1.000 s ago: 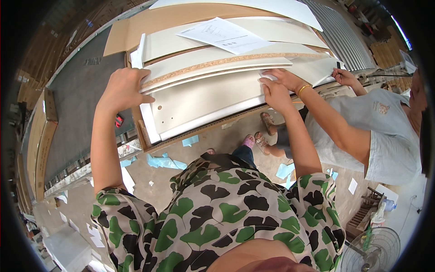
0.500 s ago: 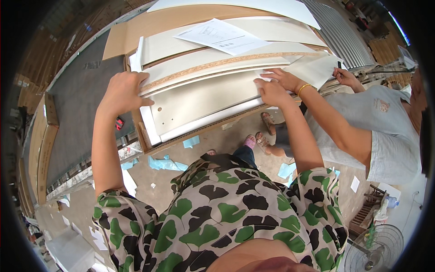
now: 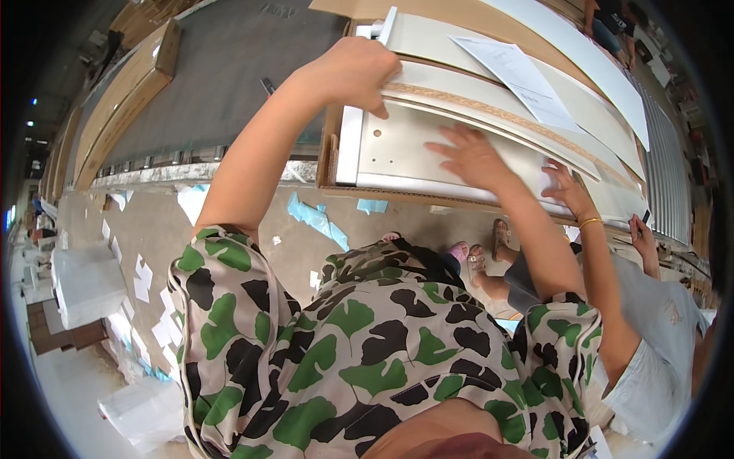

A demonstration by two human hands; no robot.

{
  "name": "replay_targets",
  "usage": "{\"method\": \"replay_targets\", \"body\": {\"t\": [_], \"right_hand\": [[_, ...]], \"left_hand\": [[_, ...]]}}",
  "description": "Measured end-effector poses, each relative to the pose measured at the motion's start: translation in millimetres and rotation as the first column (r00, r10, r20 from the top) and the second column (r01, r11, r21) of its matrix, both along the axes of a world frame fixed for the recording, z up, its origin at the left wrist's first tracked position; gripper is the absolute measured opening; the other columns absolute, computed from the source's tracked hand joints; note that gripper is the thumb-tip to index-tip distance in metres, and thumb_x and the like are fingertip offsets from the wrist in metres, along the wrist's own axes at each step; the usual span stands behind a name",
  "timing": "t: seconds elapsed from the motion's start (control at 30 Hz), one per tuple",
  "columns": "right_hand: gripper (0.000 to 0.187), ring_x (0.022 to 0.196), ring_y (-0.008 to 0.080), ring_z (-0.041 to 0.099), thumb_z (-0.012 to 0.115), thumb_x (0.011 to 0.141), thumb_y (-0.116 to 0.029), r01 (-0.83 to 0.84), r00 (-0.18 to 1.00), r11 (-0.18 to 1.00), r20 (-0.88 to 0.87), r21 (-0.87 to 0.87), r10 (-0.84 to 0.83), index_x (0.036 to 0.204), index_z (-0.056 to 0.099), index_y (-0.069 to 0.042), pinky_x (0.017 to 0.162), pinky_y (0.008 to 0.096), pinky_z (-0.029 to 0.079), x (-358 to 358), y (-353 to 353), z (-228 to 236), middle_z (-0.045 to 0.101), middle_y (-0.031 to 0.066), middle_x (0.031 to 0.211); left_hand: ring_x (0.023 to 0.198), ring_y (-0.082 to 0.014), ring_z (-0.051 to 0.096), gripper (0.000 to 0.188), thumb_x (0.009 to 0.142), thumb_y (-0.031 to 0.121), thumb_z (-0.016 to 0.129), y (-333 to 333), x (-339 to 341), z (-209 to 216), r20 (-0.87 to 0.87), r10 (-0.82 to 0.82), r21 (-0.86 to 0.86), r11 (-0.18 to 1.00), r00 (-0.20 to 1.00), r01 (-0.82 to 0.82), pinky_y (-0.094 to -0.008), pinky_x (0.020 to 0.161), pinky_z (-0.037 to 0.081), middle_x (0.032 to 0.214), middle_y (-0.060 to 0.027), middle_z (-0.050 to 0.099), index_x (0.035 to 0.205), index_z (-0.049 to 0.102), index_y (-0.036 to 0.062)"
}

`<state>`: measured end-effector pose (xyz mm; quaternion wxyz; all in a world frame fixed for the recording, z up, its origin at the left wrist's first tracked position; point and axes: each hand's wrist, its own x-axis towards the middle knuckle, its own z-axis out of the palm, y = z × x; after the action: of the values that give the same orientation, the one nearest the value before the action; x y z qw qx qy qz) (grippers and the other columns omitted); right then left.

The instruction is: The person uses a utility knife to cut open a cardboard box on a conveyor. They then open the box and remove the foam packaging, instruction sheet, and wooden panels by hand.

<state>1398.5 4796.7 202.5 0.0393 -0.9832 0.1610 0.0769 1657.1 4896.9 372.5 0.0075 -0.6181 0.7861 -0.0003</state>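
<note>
Your left hand point(image 3: 380, 86) clasps the chipboard-edged panel point(image 3: 497, 116), apparently steadying its end. Your empty right hand point(image 3: 472, 158) spreads wide above the drilled board point(image 3: 407, 145).

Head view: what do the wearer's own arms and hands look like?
The left sleeve and right sleeve are loose, beige, printed with green and black fan-shaped leaves. Below them, no gloves, watches, bracelets or cables show on the left hand or right hand; the latter is blurred.

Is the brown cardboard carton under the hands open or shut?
Open: white flat panels show inside the brown cardboard carton, its far flap spread back.
</note>
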Motion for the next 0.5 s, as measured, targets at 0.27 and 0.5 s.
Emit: {"method": "replay_targets", "body": {"t": [0.27,0.5], "right_hand": [[0.049,0.145,0.037,0.018,0.044,0.098,-0.044,0.095,0.995,0.995,0.015,0.041,-0.095,0.145,0.04,-0.031,0.117,0.0441,0.021,-9,6,0,0.025,0.0112,0.157],[0.056,0.145,0.0356,0.018,0.045,0.098,-0.039,0.121,0.979,0.991,-0.174,0.061,-0.109,0.151,0.029,-0.031,0.117,0.0462,0.021,3,7,19,0.019,0.0093,0.159]], "left_hand": [[0.075,-0.0351,0.065,0.047,0.056,0.026,0.086,-2,0,-1,-0.008,-0.014,-0.013,1.0,1.0,0.014,-0.0419,0.07,0.051,0.07,-0.0155,0.065,0.093,0.069,0.0036],[0.073,-0.0332,0.067,0.037,0.055,0.03,0.085,-7,3,5,0.005,0.022,0.025,0.999,1.0,-0.022,-0.0412,0.068,0.053,0.072,-0.0136,0.066,0.076,0.067,0.0046]]}}
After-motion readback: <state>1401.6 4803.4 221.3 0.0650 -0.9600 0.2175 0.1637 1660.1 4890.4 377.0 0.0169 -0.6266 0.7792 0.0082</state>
